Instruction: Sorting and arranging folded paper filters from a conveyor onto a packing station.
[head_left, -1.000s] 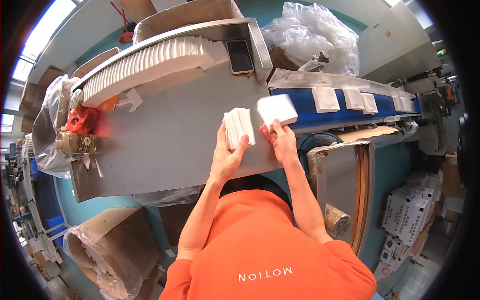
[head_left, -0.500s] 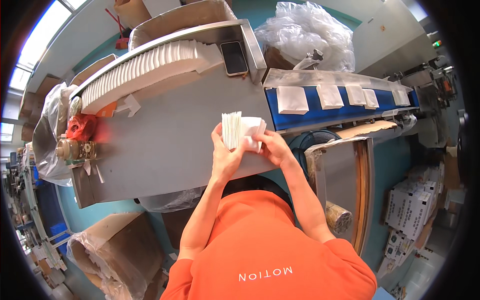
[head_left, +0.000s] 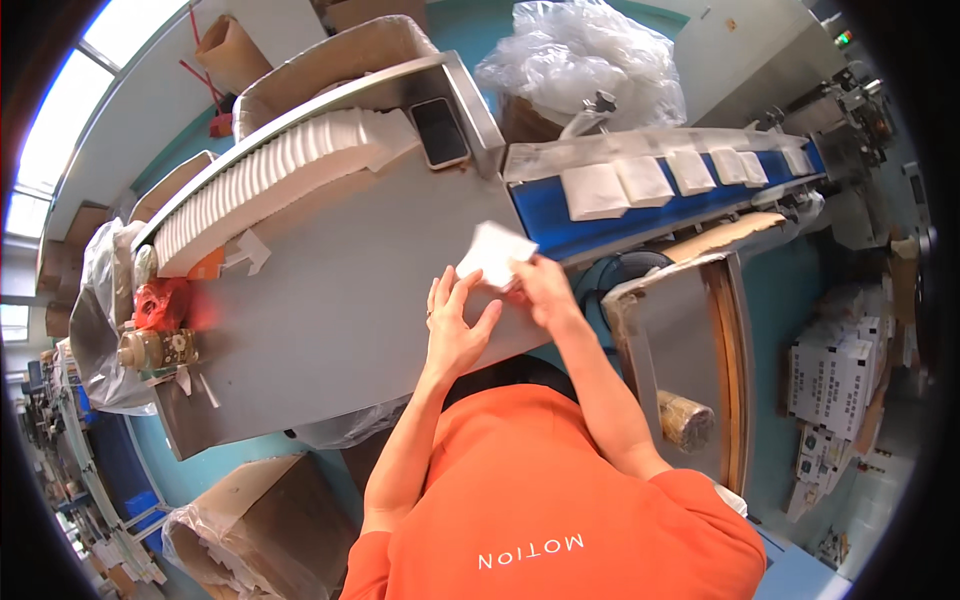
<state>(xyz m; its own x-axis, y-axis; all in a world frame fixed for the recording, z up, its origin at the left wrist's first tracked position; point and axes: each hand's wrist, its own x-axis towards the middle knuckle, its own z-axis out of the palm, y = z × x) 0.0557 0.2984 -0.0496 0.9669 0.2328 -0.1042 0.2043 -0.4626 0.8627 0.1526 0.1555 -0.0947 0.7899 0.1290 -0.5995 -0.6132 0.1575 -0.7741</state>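
In the head view, a smooth grey tabletop (head_left: 330, 330) stretches out, edged at the back by a brushed-looking metal rim (head_left: 472, 105). Along its far edge, folded white sheets (head_left: 270, 190) stand packed in a long row, soft and ridged like pleats, and a flat dark phone (head_left: 438, 133) lies in the far right corner. By the left edge sit a crinkled red plastic bag (head_left: 162, 303) and a rounded see-through jar (head_left: 155, 350) with a flower pattern (its contents are hard to make out). Beyond the right edge runs a flat blue conveyor belt (head_left: 545, 215), carrying a line of squarish white bundles (head_left: 593, 191).

White lettering marks the orange shirt (head_left: 530, 490), and dark print covers the white cartons (head_left: 830, 370) at far right.

The white packet (head_left: 495, 250) is squarish, pale and smooth-faced, slightly blurred, held at a slant over the tabletop near its right edge. The right hand (head_left: 545, 290) pinches the packet's right-hand corner; the left hand (head_left: 458, 325) has its fingers spread, their tips at the packet's left side, though I cannot tell whether they touch it
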